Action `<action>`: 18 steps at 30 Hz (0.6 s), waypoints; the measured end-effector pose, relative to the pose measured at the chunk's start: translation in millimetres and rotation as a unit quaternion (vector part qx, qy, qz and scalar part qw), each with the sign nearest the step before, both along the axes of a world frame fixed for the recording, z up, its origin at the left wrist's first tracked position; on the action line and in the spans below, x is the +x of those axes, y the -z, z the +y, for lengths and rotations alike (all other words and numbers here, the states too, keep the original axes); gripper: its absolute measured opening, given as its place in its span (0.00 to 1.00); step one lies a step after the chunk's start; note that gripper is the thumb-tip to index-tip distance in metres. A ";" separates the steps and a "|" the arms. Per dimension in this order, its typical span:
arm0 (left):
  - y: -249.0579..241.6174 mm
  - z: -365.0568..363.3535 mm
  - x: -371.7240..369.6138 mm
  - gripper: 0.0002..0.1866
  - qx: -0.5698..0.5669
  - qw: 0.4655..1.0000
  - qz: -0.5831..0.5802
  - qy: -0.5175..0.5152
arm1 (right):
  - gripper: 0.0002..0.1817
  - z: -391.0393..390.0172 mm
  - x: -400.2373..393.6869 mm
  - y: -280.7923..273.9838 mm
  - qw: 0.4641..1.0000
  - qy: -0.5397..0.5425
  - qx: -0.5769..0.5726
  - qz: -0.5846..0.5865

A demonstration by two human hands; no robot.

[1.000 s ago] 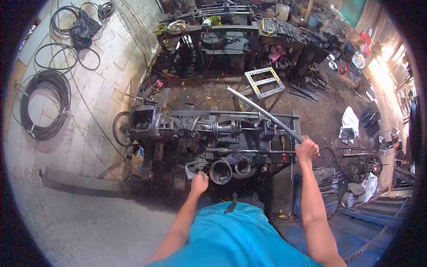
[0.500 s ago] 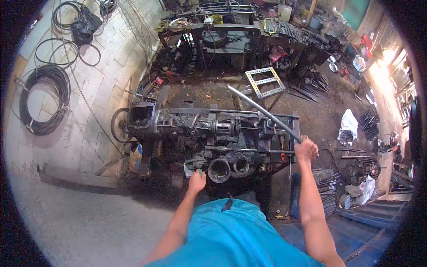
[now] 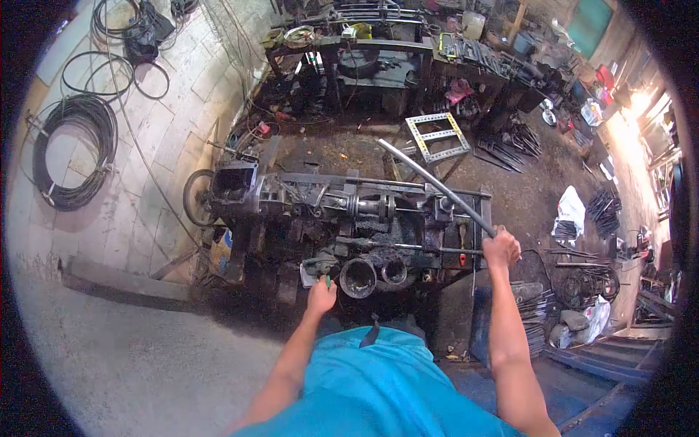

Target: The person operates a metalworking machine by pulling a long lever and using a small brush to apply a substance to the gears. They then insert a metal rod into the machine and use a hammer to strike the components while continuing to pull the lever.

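Observation:
A long grey metal rod [image 3: 429, 179] slants up and left across the lathe-like machine [image 3: 364, 206]. My right hand [image 3: 502, 248] is wrapped round its lower end, at the machine's right side. My left hand [image 3: 322, 297] is closed at the machine's front edge, beside two round metal cups [image 3: 359, 277]. A small green piece [image 3: 328, 281] sticks up from its fingers; the rest of that thing is hidden in the grip. Just beyond this hand lies a dark, dirty cloth or glove [image 3: 320, 264].
A handwheel [image 3: 197, 197] is on the machine's left end. Beyond it a white-and-yellow metal frame [image 3: 437, 136] stands on the floor. Bundles of dark rods [image 3: 603, 209] lie on the right. Cable coils [image 3: 74, 151] hang on the left wall. A cluttered workbench [image 3: 349, 48] stands at the back.
The camera view has shifted slightly. Both hands keep nearly the same places and grips, and the rod stays slanted over the machine.

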State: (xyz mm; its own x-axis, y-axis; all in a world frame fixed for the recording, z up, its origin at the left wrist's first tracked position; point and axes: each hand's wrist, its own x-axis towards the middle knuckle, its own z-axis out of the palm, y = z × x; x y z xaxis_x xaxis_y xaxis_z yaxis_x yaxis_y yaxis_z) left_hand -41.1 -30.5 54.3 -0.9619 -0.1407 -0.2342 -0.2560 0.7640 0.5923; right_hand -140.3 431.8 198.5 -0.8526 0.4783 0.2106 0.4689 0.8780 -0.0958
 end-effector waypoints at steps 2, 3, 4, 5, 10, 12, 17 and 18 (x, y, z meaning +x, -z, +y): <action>6.1 -1.3 1.5 0.18 0.001 1.000 -0.007 0.005 | 0.09 -1.4 2.4 -2.1 1.000 -0.001 0.003 -0.002; 9.0 -2.4 1.0 0.18 0.004 1.000 -0.010 0.005 | 0.09 -2.1 1.7 -4.1 1.000 -0.008 0.009 0.001; 6.5 -1.9 -0.2 0.19 0.007 1.000 -0.012 0.004 | 0.09 -2.8 2.0 -4.7 1.000 -0.009 0.010 0.001; 3.5 -1.0 0.0 0.19 0.009 1.000 -0.013 0.001 | 0.09 -3.3 3.5 -5.9 1.000 -0.011 0.010 -0.007; 4.9 -4.2 -2.9 0.19 0.016 0.999 -0.022 0.018 | 0.10 -11.9 4.6 -16.4 1.000 -0.011 0.000 -0.024; 2.0 -3.6 0.1 0.18 0.013 0.999 -0.027 0.014 | 0.12 -13.4 6.3 -19.6 1.000 -0.015 -0.002 -0.005; -9.0 0.6 -4.0 0.18 0.023 0.998 -0.059 0.001 | 0.13 -7.0 2.3 -17.0 0.999 -0.005 -0.016 -0.031; -10.4 1.2 -3.6 0.18 0.019 0.998 -0.065 0.000 | 0.13 -7.0 2.2 -14.6 1.000 -0.006 -0.002 -0.021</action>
State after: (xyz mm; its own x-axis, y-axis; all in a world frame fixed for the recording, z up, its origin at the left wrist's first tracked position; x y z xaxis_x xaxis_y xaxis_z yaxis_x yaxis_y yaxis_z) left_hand -44.7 -29.3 64.7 -0.9233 -0.1295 -0.3616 -0.3322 0.7416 0.5827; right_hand -138.1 424.8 213.1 -0.8664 0.4685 0.1727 0.4619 0.8834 -0.0793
